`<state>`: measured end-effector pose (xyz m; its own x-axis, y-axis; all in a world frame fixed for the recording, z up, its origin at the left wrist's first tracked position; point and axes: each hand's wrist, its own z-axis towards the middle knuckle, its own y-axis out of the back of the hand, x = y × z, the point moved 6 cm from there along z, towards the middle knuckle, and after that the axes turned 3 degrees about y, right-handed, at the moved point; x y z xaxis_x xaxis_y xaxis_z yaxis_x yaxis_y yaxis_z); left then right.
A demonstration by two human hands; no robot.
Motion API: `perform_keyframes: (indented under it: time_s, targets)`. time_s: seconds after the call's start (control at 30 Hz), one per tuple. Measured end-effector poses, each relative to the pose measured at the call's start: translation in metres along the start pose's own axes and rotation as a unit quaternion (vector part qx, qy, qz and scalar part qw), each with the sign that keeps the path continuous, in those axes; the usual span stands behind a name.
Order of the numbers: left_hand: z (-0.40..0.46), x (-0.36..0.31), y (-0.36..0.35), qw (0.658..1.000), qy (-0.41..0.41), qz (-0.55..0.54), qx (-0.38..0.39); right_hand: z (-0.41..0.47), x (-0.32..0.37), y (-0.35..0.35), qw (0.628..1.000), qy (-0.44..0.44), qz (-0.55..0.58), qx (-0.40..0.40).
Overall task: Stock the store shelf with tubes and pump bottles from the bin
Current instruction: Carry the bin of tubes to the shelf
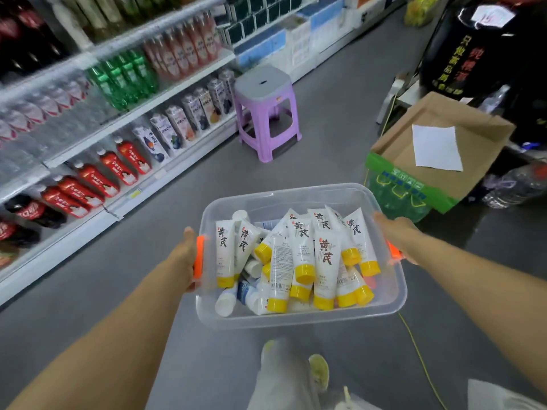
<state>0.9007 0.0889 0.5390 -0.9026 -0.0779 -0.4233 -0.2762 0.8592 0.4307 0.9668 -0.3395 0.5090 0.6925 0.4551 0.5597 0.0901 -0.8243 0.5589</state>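
Observation:
I carry a clear plastic bin (pixel 296 319) with orange handles in front of me, above the grey floor. My left hand (pixel 186 258) grips its left orange handle and my right hand (pixel 396 235) grips its right one. Inside lie several white tubes with yellow caps (pixel 324 261), piled loosely. Under them, at the left, are a few white bottles (pixel 226 301), one with a blue label. Their tops are hidden, so pumps do not show.
Drink shelves (pixel 118 119) with bottles and cartons run along the left. A purple stool (pixel 268 113) stands ahead in the aisle. An open cardboard box (pixel 438 149) with a paper sheet sits at the right, over green bottles. My leg and shoe (pixel 318 371) show below.

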Motion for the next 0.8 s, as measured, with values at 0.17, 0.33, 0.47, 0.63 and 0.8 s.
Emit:
perform_keyframes:
  time_s: [0.17, 0.33, 0.47, 0.63, 0.8]
  targets:
    - [0.035, -0.100, -0.037, 1.000, -0.001, 0.012, 0.007, 0.082, 0.068, 0.009, 1.000, -0.008, 0.004, -0.012]
    - [0.082, -0.200, -0.069, 0.999, 0.014, 0.028, 0.018, 0.163, 0.136, 0.011, 0.999, -0.031, 0.014, -0.021]
    - [0.109, -0.279, -0.092, 0.999, -0.005, 0.034, 0.020, 0.223, 0.188, 0.013, 0.999, -0.032, 0.016, -0.010]
    - [0.136, -0.375, -0.120, 0.999, -0.016, 0.039, 0.025, 0.306, 0.228, 0.026, 0.999, -0.042, 0.030, -0.018]
    - [0.167, -0.462, -0.158, 0.998, -0.012, 0.064, 0.022, 0.374, 0.286, 0.048, 0.997, -0.065, 0.037, -0.017]
